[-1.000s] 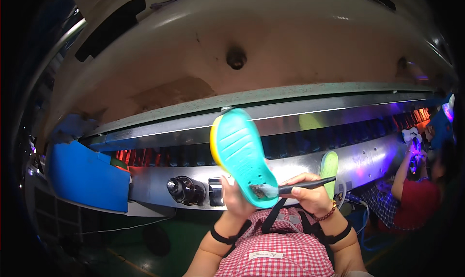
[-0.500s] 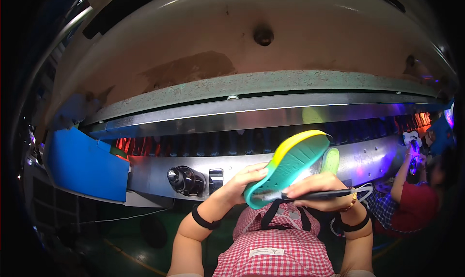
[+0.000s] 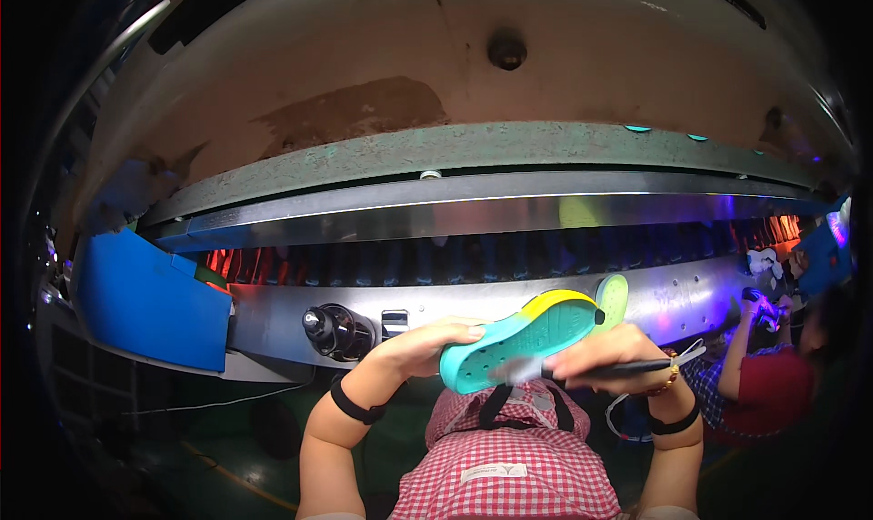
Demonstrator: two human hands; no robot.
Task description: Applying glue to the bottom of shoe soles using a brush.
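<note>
A teal shoe sole with a yellow edge (image 3: 509,340) is tilted in front of me, its hollowed inner face with small holes turned up. My left hand (image 3: 423,347) grips its left end, thumb on the rim. In my right hand (image 3: 611,349) is a brush with a black handle (image 3: 627,370). Its pale bristles are smeared by motion and lie over the inside of the sole's near left end. Just beyond the sole, a light green sole (image 3: 613,302) rests on the metal ledge.
A metal ledge (image 3: 273,315) runs across under a large hood (image 3: 582,75). A black cylindrical device (image 3: 338,333) stands on it at left, beside a small dark block (image 3: 395,324). Far left is a blue panel (image 3: 150,302). At right another person (image 3: 768,393) works close by.
The sole has come down and tilted flatter, its far end lower than before. My right hand has shifted slightly right with the brush, whose bristles now blur over the sole.
</note>
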